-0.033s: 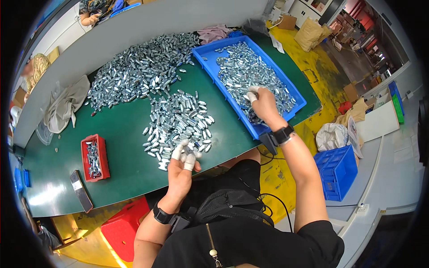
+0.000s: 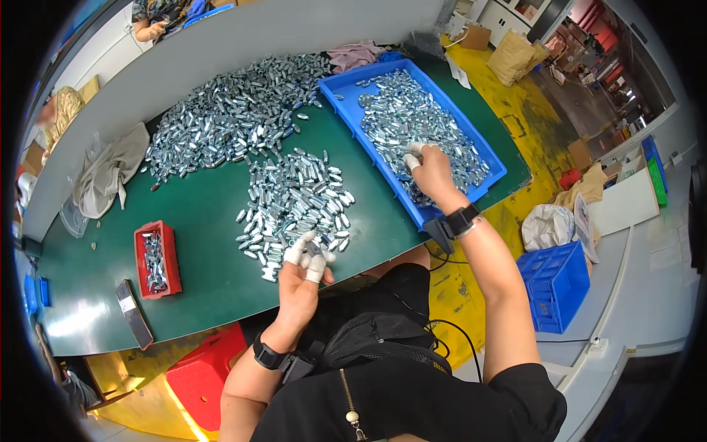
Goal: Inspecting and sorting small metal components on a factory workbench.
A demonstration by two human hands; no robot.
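White finger covers wrap several fingertips of my left hand (image 2: 300, 283), which is closed in a pinch at the near edge of the middle pile of metal pieces (image 2: 294, 195). Between those fingers sits a small grey metal piece (image 2: 314, 249). My right hand (image 2: 433, 177), also with white-covered fingertips, reaches over the blue tray (image 2: 384, 175). Its thumb and fingers are pressed together just above the shiny metal pieces (image 2: 420, 118) lying in the tray. Whatever is between them is hidden. The pieces are short, silvery and elongated.
A larger heap of metal pieces (image 2: 228, 118) spreads along the grey partition (image 2: 272, 33). At left are a red bin (image 2: 175, 269) with more pieces, a phone (image 2: 132, 315) and a grey cloth (image 2: 110, 173). A blue crate (image 2: 552, 287) stands right of the table; a red stool (image 2: 206, 376) sits below.
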